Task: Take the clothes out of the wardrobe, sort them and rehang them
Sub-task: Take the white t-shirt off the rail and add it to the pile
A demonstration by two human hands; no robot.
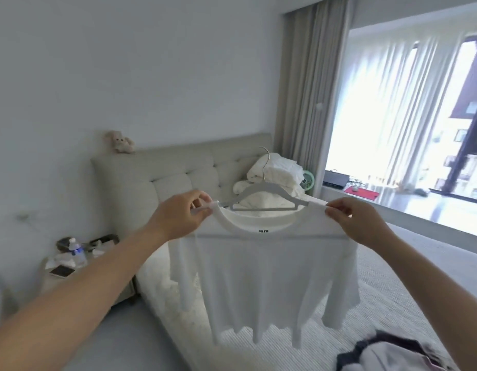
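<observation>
Hands hold a white T-shirt (261, 277) up in the air above the bed (409, 263), well apart from each other, 1 at each shoulder. The left hand (181, 214) pinches the left shoulder seam between thumb and fingers; the right hand (355, 220) pinches the right shoulder the same way. A grey hanger (267, 195) sits in the neck opening, its 2 arms reaching toward the shoulders and its metal hook standing up behind the collar. A small dark label shows inside the back of the neck. The shirt hangs flat and open, hem loose, touching nothing below it.

On the bed, a pile of white bedding (275, 172) is heaped against the padded headboard (162, 170). At the lower right edge lies a heap of clothes (387, 354), dark and pale fabric mixed; single garments cannot be told apart. A soft toy (119, 141) sits on top of the headboard at its left end.

Left of the bed stands a bedside worktop (48, 279) carrying a plastic bottle (76, 250) with a blue label, a phone (62, 271) lying flat, crumpled tissues, and dark items too blurred to name. Sheer curtains (387, 108) cover the window, and a small green fan (307, 179) stands by the sill.
</observation>
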